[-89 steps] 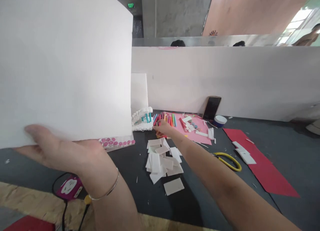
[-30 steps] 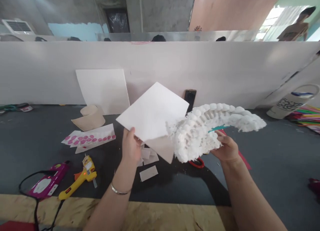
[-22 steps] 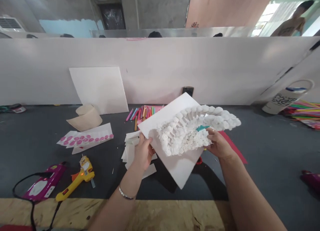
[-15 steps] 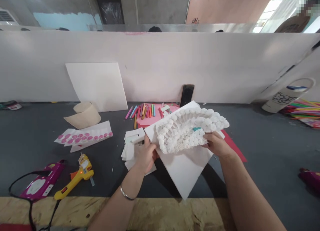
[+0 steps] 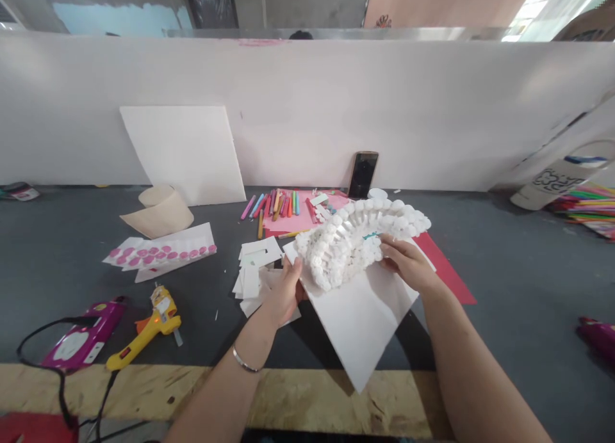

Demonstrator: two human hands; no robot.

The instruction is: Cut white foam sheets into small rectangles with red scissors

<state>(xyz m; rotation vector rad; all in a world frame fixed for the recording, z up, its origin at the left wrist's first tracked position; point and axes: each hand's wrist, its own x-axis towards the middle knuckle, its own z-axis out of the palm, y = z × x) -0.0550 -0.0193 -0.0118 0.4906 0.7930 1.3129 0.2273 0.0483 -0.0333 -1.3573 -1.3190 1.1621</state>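
A square white board (image 5: pixel 360 328) is tilted above the dark table, its near corner pointing towards me. On it rests a curved white craft piece (image 5: pixel 331 251) made of many small puffy balls, with a bit of teal near its inner edge. My left hand (image 5: pixel 288 289) grips the board's left edge, thumb on top. At the inner right end of the craft piece, my right hand (image 5: pixel 406 262) has its fingers closed on it; the fingertips are partly hidden. Under the board lies red paper (image 5: pixel 446 270).
White paper cut-outs (image 5: pixel 252 273) lie left of the board; coloured markers (image 5: pixel 276 205) and a phone (image 5: pixel 364 174) are behind it. A yellow glue gun (image 5: pixel 147 331), purple device (image 5: pixel 86 337) and cable sit at left. A white bottle (image 5: pixel 542 184) stands at right.
The craft piece has tipped and shifted slightly left on the board, with my right hand moving along with it. The whole view has tilted down a little.
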